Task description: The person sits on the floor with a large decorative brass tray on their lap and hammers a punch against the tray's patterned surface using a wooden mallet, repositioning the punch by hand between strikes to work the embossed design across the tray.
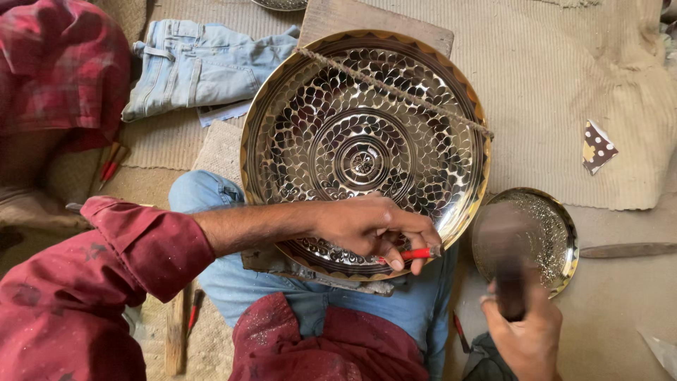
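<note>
While the large engraved brass plate (363, 152) rests tilted on the person's lap against a wooden board (367, 17), a twisted cord (395, 90) runs diagonally across its upper face. Left hand (374, 229) lies on the plate's lower rim; its fingers (395, 257) are closed around a red-handled chisel (416, 253), the tip set near the rim at lower right. Right hand (525, 331) is off the plate, at lower right, fingers wrapped shut on a dark mallet (509, 271); the mallet head is blurred. Behind the mallet, a smaller brass plate (546, 233) sits on the floor, just beside the large one. Folded jeans (201, 67) lie on the mat (557, 77) at upper left; further red-handled tools (111, 166) lie near them.
</note>
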